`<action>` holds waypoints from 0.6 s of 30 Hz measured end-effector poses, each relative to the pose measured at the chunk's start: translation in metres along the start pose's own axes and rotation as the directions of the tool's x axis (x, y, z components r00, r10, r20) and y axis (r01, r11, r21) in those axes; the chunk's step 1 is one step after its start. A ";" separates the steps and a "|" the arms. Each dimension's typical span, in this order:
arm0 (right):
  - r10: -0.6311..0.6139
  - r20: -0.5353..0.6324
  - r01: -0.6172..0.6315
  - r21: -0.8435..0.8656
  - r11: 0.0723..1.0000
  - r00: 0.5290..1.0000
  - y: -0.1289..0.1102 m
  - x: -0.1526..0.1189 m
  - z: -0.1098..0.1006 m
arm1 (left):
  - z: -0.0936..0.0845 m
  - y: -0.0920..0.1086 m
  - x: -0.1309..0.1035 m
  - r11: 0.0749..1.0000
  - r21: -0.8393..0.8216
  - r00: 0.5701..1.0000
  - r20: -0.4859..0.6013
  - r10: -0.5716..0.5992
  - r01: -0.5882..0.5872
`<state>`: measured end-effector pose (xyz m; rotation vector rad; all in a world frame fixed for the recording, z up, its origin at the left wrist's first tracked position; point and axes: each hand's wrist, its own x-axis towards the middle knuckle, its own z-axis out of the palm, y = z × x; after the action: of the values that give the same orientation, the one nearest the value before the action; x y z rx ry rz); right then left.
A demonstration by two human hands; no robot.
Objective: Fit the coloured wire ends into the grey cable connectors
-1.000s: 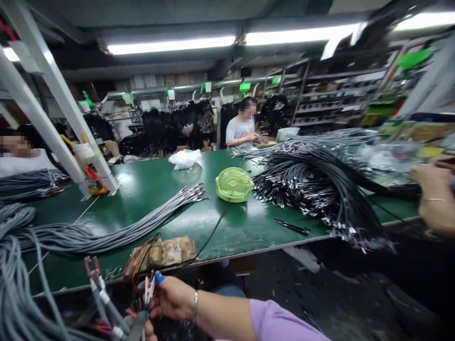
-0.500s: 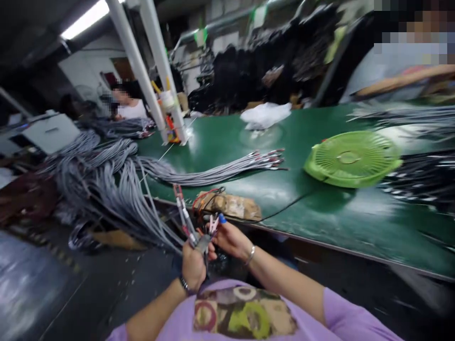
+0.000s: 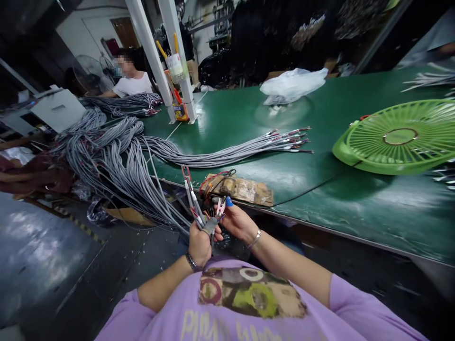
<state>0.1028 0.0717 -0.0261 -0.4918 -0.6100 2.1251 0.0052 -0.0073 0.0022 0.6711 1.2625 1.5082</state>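
My left hand (image 3: pixel 199 244) is closed around several grey cables (image 3: pixel 195 208), whose ends point up with white sleeves and thin red wires. Loose coloured wire ends fan out above that fist. Close beside it, my right hand (image 3: pixel 239 221) pinches a pale pink, V-shaped, clip-like piece (image 3: pixel 221 207); its exact kind is too small to tell. A blue covering (image 3: pixel 229 201) sits on a fingertip of the right hand. Just beyond both hands, a taped brown cardboard piece (image 3: pixel 249 189) with red and black leads lies at the table edge.
A large heap of grey cables (image 3: pixel 121 147) hangs over the left table edge. Another bundle (image 3: pixel 227 154) lies across the green table (image 3: pixel 355 213). A green fan (image 3: pixel 398 137) stands right, a plastic bag (image 3: pixel 295 85) behind. White posts (image 3: pixel 174 61) rise ahead; a person (image 3: pixel 133 78) sits far left.
The view has shifted, so the table and the fan appear higher and farther right. Both hands keep their holds close together, with little movement relative to each other.
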 end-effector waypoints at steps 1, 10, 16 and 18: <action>-0.006 -0.035 0.007 0.024 1.000 0.999 0.000 0.001 0.001 | 0.000 0.000 0.000 1.000 0.005 1.000 -0.002 -0.003 0.003; -0.001 -0.116 0.008 0.054 0.999 0.993 0.002 0.000 0.000 | -0.004 -0.005 -0.003 0.998 0.050 1.000 0.014 -0.027 0.027; 0.010 -0.134 -0.007 0.018 1.000 0.991 0.003 -0.003 0.004 | -0.005 -0.004 -0.004 0.998 0.056 0.999 0.025 -0.036 0.035; 0.013 -0.102 -0.013 0.002 1.000 0.995 0.001 -0.007 0.004 | -0.005 -0.004 -0.004 0.998 0.057 0.999 0.026 -0.035 0.033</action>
<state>0.1044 0.0642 -0.0225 -0.6012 -0.5482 2.0985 0.0033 -0.0131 -0.0019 0.7014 1.2937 1.4359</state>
